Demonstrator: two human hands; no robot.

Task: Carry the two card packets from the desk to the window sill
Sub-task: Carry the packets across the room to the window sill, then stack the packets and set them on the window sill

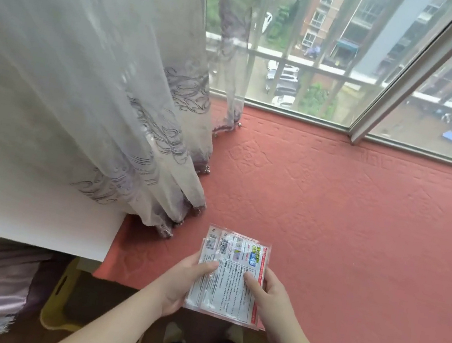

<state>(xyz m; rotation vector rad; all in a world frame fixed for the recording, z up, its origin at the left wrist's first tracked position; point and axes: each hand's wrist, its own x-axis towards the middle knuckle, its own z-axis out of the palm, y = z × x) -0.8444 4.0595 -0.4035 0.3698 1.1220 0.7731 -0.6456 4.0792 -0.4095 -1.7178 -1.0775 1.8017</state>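
Both hands clamp the card packets (229, 274) as one stack, the left hand (184, 279) pinching the left edge with thumb on top and the right hand (266, 295) pinching the right edge, above the near edge of the red-covered window sill (345, 222). If released this close to the edge, the slick sleeves could slide apart and one tip off toward the floor. They look like thin, glossy clear sleeves, printed backs upward, red-bordered, barcodes at the far end.
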